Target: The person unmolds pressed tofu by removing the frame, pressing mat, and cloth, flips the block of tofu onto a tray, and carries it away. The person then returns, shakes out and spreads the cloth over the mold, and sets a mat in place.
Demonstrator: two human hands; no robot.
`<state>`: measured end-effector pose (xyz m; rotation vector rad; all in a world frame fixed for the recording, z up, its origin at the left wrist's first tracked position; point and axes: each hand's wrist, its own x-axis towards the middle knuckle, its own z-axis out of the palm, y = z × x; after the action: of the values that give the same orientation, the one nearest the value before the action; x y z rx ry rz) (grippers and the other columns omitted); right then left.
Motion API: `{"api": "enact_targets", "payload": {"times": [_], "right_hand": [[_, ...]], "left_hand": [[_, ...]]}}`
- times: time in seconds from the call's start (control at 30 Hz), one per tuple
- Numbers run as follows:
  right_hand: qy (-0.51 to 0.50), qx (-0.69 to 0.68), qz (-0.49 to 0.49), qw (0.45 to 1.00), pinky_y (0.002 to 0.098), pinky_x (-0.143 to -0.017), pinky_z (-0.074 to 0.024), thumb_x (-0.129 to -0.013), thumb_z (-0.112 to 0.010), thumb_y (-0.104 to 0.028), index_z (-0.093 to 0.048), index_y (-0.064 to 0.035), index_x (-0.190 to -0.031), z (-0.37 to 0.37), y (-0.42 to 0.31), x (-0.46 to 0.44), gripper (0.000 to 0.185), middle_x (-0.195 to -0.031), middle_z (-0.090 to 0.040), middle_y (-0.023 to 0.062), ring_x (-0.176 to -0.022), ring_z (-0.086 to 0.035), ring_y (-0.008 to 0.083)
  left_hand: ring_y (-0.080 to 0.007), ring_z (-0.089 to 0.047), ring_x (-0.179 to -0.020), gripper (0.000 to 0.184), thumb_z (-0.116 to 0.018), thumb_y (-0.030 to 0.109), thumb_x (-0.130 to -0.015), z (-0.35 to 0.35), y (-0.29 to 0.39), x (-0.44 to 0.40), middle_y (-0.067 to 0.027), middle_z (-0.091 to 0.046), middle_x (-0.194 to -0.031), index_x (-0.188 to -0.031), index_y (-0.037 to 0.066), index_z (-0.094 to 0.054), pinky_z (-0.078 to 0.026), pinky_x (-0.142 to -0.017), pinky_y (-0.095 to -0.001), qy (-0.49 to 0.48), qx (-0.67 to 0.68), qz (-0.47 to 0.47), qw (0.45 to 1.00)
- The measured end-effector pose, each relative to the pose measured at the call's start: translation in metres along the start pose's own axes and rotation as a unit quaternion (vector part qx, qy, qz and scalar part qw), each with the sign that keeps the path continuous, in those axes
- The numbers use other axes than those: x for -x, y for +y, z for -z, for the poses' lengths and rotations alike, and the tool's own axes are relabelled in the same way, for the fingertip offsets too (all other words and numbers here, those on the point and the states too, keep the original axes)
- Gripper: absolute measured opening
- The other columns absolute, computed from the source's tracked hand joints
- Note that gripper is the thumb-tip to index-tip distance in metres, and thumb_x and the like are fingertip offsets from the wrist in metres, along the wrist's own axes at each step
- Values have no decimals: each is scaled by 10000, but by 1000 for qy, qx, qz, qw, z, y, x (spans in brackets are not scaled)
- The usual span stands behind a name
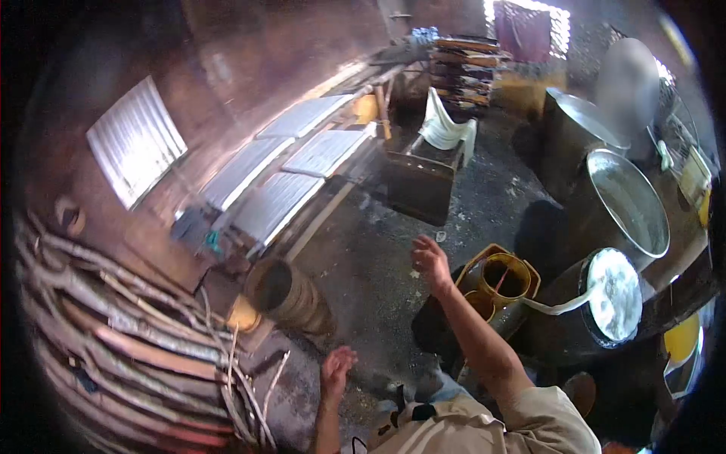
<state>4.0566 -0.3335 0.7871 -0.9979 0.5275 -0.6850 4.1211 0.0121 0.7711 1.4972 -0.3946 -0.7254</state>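
My left hand is at the lower middle, above the dark floor, fingers partly spread and holding nothing. To its upper left stands a rusty metal drum. My right hand reaches forward over the floor, its fingers apart and nothing in them. Just right of that hand and forearm, a yellow bucket with a thin stick inside sits in a cut yellow container. Beside these, a pot with a pale, shiny top has a whitish strip running from it toward the bucket. Neither hand touches an object.
Branches are piled at left. Pale ridged sheets lie on a bench along the wall. A white chair and dark box stand ahead. Large metal pots line the right, where another person appears blurred.
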Motion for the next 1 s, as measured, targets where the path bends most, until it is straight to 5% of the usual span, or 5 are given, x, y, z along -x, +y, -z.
{"api": "enact_targets", "payload": {"times": [0.23, 0.4, 0.47, 0.67, 1.0], "right_hand": [[145, -68, 97, 982, 397, -895, -412, -840, -485, -198, -333, -60, -1366, 112, -60, -167, 564, -1354, -411, 110, -1153, -476, 251], [184, -122, 143, 965, 338, -832, -422, -832, -524, -183, -369, -80, -1348, 194, -101, -309, 549, -1318, -453, 63, -1087, -507, 179], [218, -129, 125, 959, 340, -834, -423, -831, -525, -182, -376, -72, -1341, 214, -127, -365, 542, -1321, -450, 61, -1075, -513, 181], [223, -77, 163, 958, 350, -857, -419, -826, -510, -153, -399, -73, -1329, 278, -189, -509, 521, -1304, -475, 73, -1086, -514, 200], [232, -38, 54, 971, 371, -838, -417, -797, -546, -177, -438, -83, -1308, 461, -196, -785, 530, -1308, -481, 77, -1076, -524, 197]], "left_hand": [[-174, -582, -905, 267, -572, 90, -874, -81, 41, -296, -111, -606, -984, -1108, -26, -516, -482, -825, -310, -177, -42, -53, 982], [-162, -593, -889, 238, -548, 72, -877, -211, 66, -435, -98, -623, -980, -1102, -2, -531, -480, -793, -297, -175, -76, -56, 980], [-161, -598, -887, 239, -543, 61, -873, -265, 82, -482, -93, -630, -983, -1105, 3, -540, -474, -799, -291, -160, -62, 19, 985], [-162, -594, -905, 279, -564, 87, -866, -401, 108, -631, -91, -620, -1016, -1130, -1, -538, -472, -822, -287, -322, -70, 4, 944], [-137, -571, -945, 276, -587, 92, -857, -640, 43, -923, -71, -607, -1019, -1113, -2, -544, -471, -836, -272, -366, -2, 38, 930]]}}
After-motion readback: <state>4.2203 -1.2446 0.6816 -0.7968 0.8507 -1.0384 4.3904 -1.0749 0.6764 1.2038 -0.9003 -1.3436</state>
